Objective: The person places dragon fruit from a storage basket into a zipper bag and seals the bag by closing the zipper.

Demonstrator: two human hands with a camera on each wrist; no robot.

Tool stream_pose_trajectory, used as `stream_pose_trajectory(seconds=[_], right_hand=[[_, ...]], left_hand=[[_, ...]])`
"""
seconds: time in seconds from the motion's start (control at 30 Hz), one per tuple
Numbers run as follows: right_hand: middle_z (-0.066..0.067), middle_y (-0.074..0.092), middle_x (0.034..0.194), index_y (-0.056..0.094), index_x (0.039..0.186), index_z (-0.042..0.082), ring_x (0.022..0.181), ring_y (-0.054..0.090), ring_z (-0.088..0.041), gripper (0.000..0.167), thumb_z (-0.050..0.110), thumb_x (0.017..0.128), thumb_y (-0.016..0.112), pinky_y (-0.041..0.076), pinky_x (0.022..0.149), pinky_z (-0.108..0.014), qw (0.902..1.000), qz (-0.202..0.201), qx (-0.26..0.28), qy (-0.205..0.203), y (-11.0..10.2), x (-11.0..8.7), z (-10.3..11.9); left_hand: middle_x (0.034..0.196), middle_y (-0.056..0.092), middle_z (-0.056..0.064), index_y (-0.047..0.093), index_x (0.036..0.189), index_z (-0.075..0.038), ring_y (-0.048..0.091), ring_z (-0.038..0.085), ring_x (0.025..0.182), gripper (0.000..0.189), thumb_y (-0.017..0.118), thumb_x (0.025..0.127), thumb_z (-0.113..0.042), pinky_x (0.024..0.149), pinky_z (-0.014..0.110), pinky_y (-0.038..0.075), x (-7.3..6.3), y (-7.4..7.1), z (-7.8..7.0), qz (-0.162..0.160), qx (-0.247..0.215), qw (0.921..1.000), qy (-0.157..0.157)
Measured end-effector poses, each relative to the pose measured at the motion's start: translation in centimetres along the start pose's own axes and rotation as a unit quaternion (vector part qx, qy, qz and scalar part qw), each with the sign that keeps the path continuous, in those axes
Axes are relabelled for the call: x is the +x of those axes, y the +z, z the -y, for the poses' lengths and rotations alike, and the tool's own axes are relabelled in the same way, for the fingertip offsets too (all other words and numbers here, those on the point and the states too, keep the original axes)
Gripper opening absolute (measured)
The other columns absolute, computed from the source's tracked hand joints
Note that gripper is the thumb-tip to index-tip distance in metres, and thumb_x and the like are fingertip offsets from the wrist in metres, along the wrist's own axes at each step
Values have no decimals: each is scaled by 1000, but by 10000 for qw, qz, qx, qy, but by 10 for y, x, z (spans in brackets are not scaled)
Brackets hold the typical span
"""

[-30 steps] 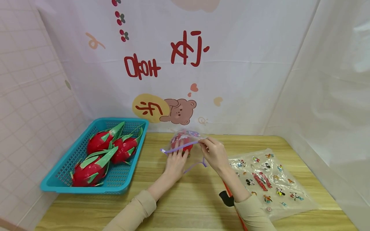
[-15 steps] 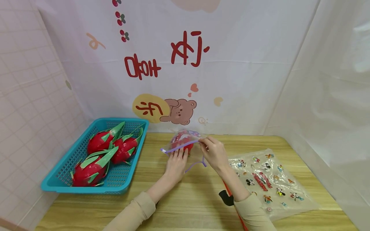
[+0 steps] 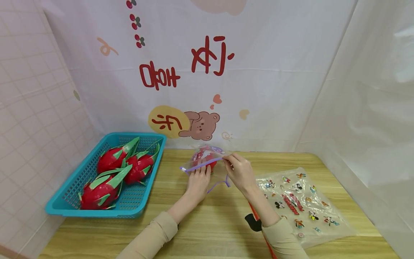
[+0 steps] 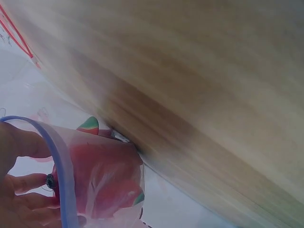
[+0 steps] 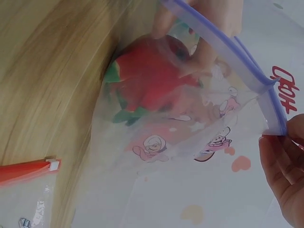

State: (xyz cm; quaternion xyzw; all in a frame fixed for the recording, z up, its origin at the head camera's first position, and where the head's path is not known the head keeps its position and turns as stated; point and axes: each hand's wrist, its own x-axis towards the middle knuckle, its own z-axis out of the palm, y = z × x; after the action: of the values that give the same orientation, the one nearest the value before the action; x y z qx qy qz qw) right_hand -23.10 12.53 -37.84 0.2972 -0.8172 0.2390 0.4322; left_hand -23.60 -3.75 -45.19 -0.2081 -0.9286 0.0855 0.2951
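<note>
A clear zip bag with a purple zip edge and cartoon prints stands at the back middle of the table, its mouth facing the person. Inside it lies a red dragon fruit with green scale tips. My left hand reaches into the mouth, extended fingers against the near end of the fruit, as the left wrist view shows on the dragon fruit from the side. With thumb and fingers, my right hand pinches the right corner of the bag's zip edge and holds it up.
On the left, a blue basket contains three more red dragon fruits with long green leaves. Flat at the right lies another clear printed bag, its red zip edge under the right forearm. A printed cloth wall borders the table's back.
My left fingers have drawn back slightly toward the bag's mouth and lower on the fruit. The right hand keeps its hold on the corner; the basket and flat bag have not moved.
</note>
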Motion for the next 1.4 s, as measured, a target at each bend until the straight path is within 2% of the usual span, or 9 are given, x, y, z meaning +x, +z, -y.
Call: stream_pose_trajectory(seconds=[0.3, 0.47, 0.7, 0.9, 1.07, 1.13, 1.23, 1.4], right_hand=[[-8, 68, 75, 71, 83, 0, 60, 64, -15, 11, -7, 74, 72, 52, 52, -22, 9995, 151, 72, 250, -1, -4, 3], [-8, 67, 77, 70, 86, 1, 62, 66, -16, 14, -4, 73, 73, 53, 53, -21, 9983, 415, 53, 399, -2, -12, 5], [-5, 67, 75, 71, 87, 3, 57, 61, -11, 23, -8, 67, 70, 49, 51, -17, 9975, 624, -155, 307, -6, -16, 8], [-6, 67, 72, 71, 80, 1, 54, 53, -7, 18, -12, 67, 70, 42, 48, -12, 9992, 362, -129, 137, -7, -14, 8], [-4, 65, 71, 72, 78, 1, 53, 48, -6, 15, -11, 69, 72, 37, 47, -11, 9997, 166, -177, 13, -8, -11, 8], [-4, 65, 70, 72, 78, 2, 53, 47, -6, 15, -10, 69, 72, 36, 47, -12, 9998, 121, -182, -25, -9, -10, 8], [-5, 66, 72, 72, 79, 1, 54, 52, -9, 14, -10, 71, 71, 41, 47, -14, 9998, 126, -151, -13, -11, -8, 9], [-8, 68, 75, 72, 81, -1, 57, 61, -14, 13, -11, 73, 69, 49, 50, -19, 9998, 167, -19, 104, -12, -7, 6]], left_hand=[[129, 59, 16, 56, 128, -6, 53, 32, 125, 61, 76, 75, -28, 92, 40, 52, 1, 0, -1, 264, 8, 9996, -60], [136, 54, 17, 54, 128, -5, 52, 32, 126, 63, 76, 74, -28, 91, 40, 53, 1, 2, -1, 257, -27, 9996, -84], [138, 52, 19, 53, 129, -3, 51, 33, 127, 68, 78, 71, -28, 93, 41, 52, 1, 3, 1, 211, -107, 9997, -91], [133, 56, 19, 55, 123, -3, 54, 32, 124, 61, 77, 70, -23, 88, 41, 54, 3, 4, 1, 101, -78, 9998, -144], [131, 59, 18, 58, 118, -5, 55, 32, 124, 55, 77, 71, -26, 91, 42, 53, 5, 2, 0, 209, -33, 9996, -174], [133, 57, 18, 58, 121, -6, 54, 32, 126, 58, 78, 72, -29, 94, 43, 52, 6, 1, 0, 293, 43, 9994, -158], [130, 59, 17, 58, 121, -6, 56, 31, 123, 63, 81, 69, -33, 94, 43, 52, 6, 3, 1, 338, 96, 9993, -154], [129, 60, 17, 59, 118, -7, 53, 32, 126, 58, 80, 70, -33, 92, 42, 52, 5, 3, 1, 321, 106, 9993, -186]])
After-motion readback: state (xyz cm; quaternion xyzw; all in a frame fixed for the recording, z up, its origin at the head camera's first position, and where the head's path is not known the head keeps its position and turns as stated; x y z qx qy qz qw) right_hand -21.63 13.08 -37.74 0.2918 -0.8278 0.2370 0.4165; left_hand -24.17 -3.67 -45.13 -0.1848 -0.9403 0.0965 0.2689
